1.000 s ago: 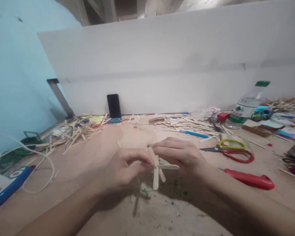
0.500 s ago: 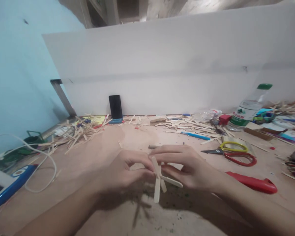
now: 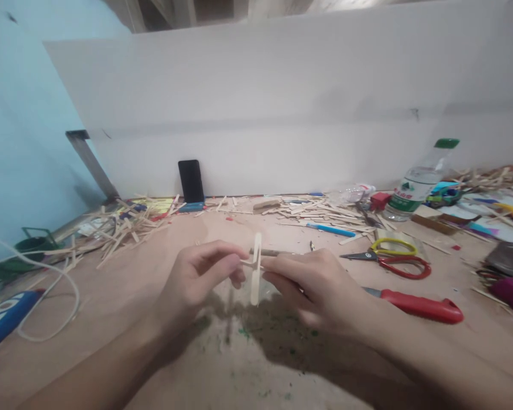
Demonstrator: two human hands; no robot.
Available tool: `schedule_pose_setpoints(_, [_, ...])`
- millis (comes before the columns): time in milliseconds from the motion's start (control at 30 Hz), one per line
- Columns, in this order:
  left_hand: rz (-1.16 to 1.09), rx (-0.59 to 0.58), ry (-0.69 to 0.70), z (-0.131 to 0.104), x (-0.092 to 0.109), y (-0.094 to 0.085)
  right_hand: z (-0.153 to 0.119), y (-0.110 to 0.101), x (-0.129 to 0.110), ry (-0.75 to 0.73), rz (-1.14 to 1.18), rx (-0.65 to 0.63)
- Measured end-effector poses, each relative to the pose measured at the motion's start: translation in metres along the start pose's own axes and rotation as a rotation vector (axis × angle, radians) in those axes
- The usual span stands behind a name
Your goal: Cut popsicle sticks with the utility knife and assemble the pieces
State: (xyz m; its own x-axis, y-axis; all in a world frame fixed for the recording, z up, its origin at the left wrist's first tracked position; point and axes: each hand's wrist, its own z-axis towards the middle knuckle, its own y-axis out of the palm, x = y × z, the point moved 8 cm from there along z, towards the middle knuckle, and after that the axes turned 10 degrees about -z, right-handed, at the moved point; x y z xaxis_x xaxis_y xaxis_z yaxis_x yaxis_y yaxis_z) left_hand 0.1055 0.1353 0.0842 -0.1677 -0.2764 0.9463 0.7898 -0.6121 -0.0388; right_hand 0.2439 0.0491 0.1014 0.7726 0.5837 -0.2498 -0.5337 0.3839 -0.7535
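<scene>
A small piece made of crossed wooden craft sticks (image 3: pixel 255 285) is held up over the table between my two hands. My left hand (image 3: pixel 203 270) pinches a stick end on its left side between thumb and fingers. From the right, my right hand (image 3: pixel 316 285) grips the piece with thumb and forefinger closed at its middle. Two sticks stand nearly upright, seen almost edge on. Behind the fingers lies a thin dark rod (image 3: pixel 277 252) on the table, partly hidden.
Scissors (image 3: pixel 382 259) and a red-handled knife (image 3: pixel 423 306) lie at right, near a blue pen (image 3: pixel 331 229). Loose sticks (image 3: pixel 325 212) pile along the back. A phone (image 3: pixel 191 181) and a water bottle (image 3: pixel 416 188) stand there. A white cable (image 3: pixel 74 290) curls at left.
The stick piece has turned so its sticks now look nearly edge on, and it has risen slightly. My left hand has shifted its hold to a side stick. The view has moved slightly.
</scene>
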Motion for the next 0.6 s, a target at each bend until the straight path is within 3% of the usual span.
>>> schedule_pose_setpoints(200, [0.104,-0.012,-0.025,0.002,0.003,0.01,0.0,0.002,-0.002,0.06,0.012,0.053])
schedule_pose_setpoints(467, [0.097,-0.027,-0.131,0.0,-0.009,0.016,-0.002,0.01,0.003,0.183,0.161,-0.036])
schedule_pose_setpoints(600, [0.116,-0.032,-0.09,0.0,-0.007,0.015,-0.004,0.011,0.004,0.164,0.188,-0.049])
